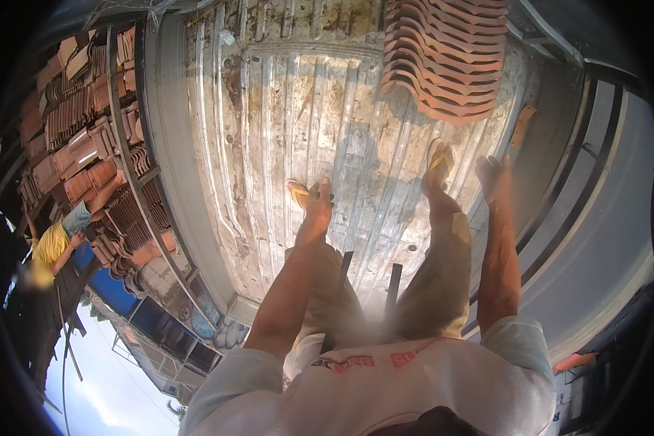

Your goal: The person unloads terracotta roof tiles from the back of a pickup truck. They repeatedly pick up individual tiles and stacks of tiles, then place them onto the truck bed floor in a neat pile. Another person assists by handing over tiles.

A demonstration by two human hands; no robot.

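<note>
Nearest thing to the hands: tile stack (447,54), red-brown curved roof tiles laid overlapping, sitting at the far end of the metal deck (298,131), top right of view. Neither hand touches it.

Right hand (494,178): empty, fingers loosely curled and pointing down toward the deck, arm hanging straight. It is below the stack and well apart from it.

Left hand (317,200): also empty as far as can be seen, fingers slightly bent, hanging over the middle of the deck. It overlaps the left foot in view, so finger detail is partly unclear. The 2 hands are well apart, 1 at each side of the body.

Feet: both in yellow-strapped sandals (437,161), standing on the deck. Right foot is between the 2 hands, nearer the right one. Legs in tan trousers (443,276); pale shirt (385,385) at the bottom edge.

Deck: ribbed, worn, stained sheet metal, ridges running away from the viewer. A grey rail (168,145) borders it on the left.

Beyond the rail, far left and lower down: more tiles (87,138) in several loose piles. A person in a yellow top (52,243) stands among them, 1 arm raised toward the piles. Sky (102,378) shows at lower left.
</note>
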